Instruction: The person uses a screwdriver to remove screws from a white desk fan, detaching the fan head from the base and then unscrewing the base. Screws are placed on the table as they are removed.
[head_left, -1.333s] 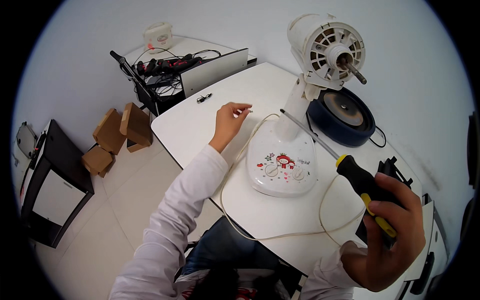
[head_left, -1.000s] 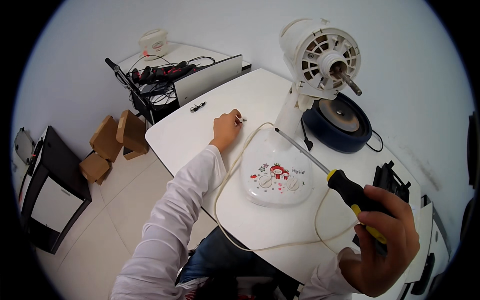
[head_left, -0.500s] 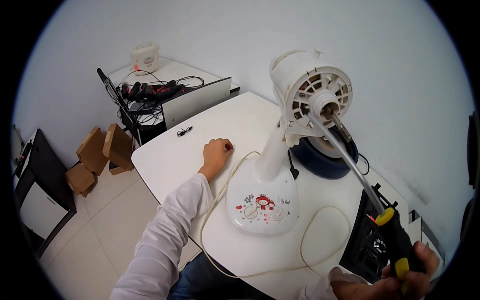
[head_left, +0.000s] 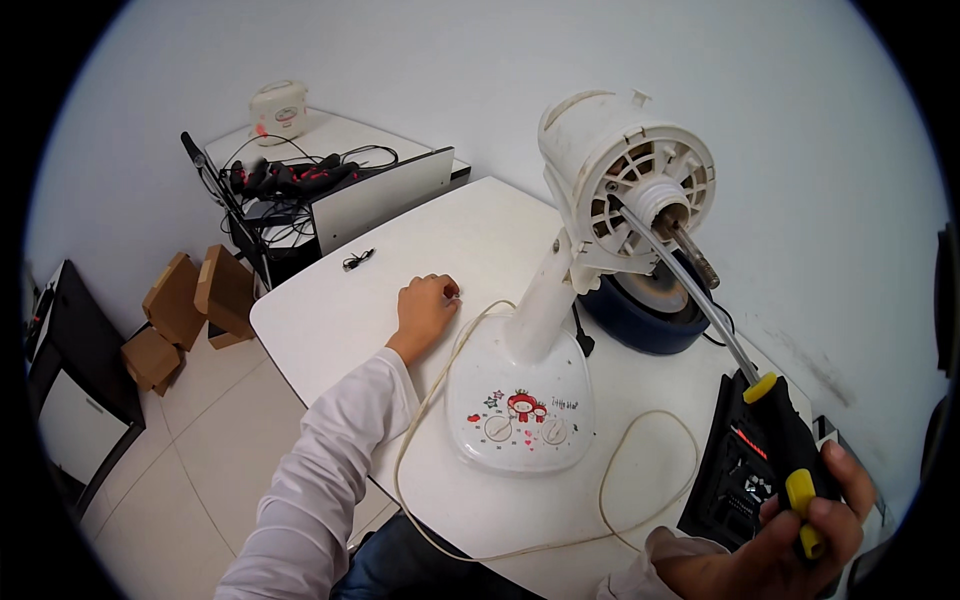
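A white electric fan without blades or guard stands upright on the table, its base [head_left: 520, 445] printed with red cartoon figures and fitted with two dials. The motor housing [head_left: 590, 135] faces right, with a bare metal shaft [head_left: 697, 258] sticking out. My right hand [head_left: 765, 560], at lower right, grips the black-and-yellow handle of a long screwdriver [head_left: 685, 283]. The screwdriver's tip is at the slotted front of the housing, left of the threaded collar. My left hand [head_left: 424, 318] rests on the table left of the fan, fingers curled; anything inside them is hidden.
A pale power cord [head_left: 600, 490] loops around the base. Behind the fan lies a dark blue round part [head_left: 645, 325]. A black tool case [head_left: 725, 485] is at right. The white table [head_left: 350, 310] also bears a small black cable [head_left: 358, 260]. Cardboard boxes [head_left: 222, 290] stand on the floor.
The view has shifted slightly. My right fingers have changed their hold on the screwdriver handle, which sits turned a little. The tip stays at the motor housing; my left hand keeps its place.
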